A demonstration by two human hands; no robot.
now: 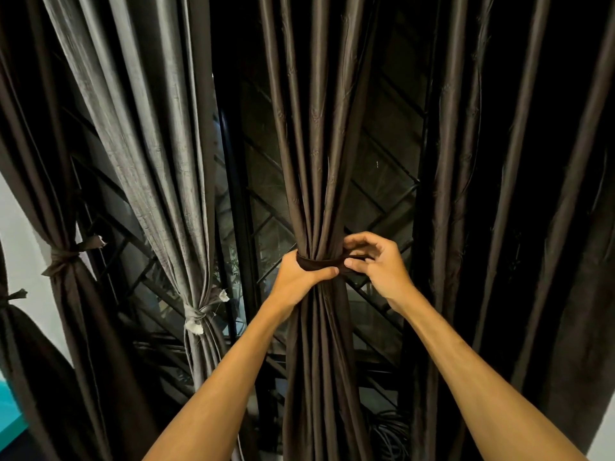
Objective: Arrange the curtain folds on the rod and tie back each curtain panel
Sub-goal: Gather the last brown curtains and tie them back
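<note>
**Dark band going round the middle panel**

In the head view, the brown curtain panel [316, 161] at centre is seen bunched into a narrow waist. It is gripped there by the left hand [301, 272], with the fingers curled round the gathered folds and the thumb laid across the front of the dark tie-back band [319, 263]. The band's free end is pinched by the right hand [376, 261] between thumb and fingertips, just to the right of the bundle, with the remaining fingers arched loosely above it. The band is wrapped across the front of the waist; whether it is crossed behind cannot be told.

The tying of this panel is judged to be the step in hand: a wrap is made, but no knot is seen yet. For the next move, tension would need to be kept under the left thumb while the free end is passed round and drawn tight, or the folds could spill.

The panel's long axis runs vertically, with the folds converging at the waist and fanning out above. The rod is out of view. The band lies crosswise, roughly level, with its end pointing right.

To the left, a grey curtain panel [159, 144] is seen cinched by a pale knot [196, 316], and another knot [65, 257] is seen on a brown panel beyond. At the right, a dark curtain [499, 194] hangs with no tie seen on it, and a window grille [382, 194] is seen behind
</note>
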